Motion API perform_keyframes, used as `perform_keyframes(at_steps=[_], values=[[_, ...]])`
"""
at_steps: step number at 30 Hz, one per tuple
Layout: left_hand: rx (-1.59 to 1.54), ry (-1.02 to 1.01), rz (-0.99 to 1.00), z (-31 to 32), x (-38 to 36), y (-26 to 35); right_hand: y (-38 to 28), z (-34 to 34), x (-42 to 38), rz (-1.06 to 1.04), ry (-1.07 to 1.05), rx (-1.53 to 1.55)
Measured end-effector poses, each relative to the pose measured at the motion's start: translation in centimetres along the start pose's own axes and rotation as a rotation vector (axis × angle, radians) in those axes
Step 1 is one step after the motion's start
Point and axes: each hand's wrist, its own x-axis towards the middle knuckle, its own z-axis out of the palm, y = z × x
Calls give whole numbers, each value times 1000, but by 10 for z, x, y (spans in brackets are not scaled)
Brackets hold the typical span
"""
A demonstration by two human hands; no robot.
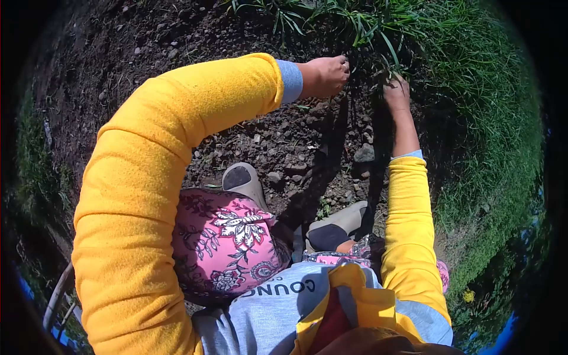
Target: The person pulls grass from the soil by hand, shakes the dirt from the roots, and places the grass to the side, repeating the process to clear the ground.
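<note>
My left hand (pixel 327 77) is curled into a fist just above the dark, crumbly soil (pixel 278 139), with its knuckles facing up. Whatever its fingers hold, if anything, is hidden beneath the hand. To its right, my right hand (pixel 397 94) reaches down at the edge of the green grass (pixel 378 41). Its fingers are closed around the base of some grass blades, partly in shadow. The two hands are apart, with a strip of shaded soil between them. Long grass blades hang over both hands from above.
Thick grass (pixel 485 112) runs along the right side. A larger stone (pixel 364 153) and smaller stones lie in the soil below the hands. My shoes, one at left (pixel 245 182) and one at right (pixel 338 226), rest on the soil near a small green weed (pixel 323 209).
</note>
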Motion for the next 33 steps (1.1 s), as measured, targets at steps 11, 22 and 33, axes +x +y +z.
perform_keyframes(at_steps=[11,22,33], values=[[319,423,-460,75,94,-97,19,7,-29,164,235,176],[67,146,-773,78,117,-114,21,26,-27,150,115,169],[-98,-34,-836,65,123,-114,4,60,-42,339,137,-210]])
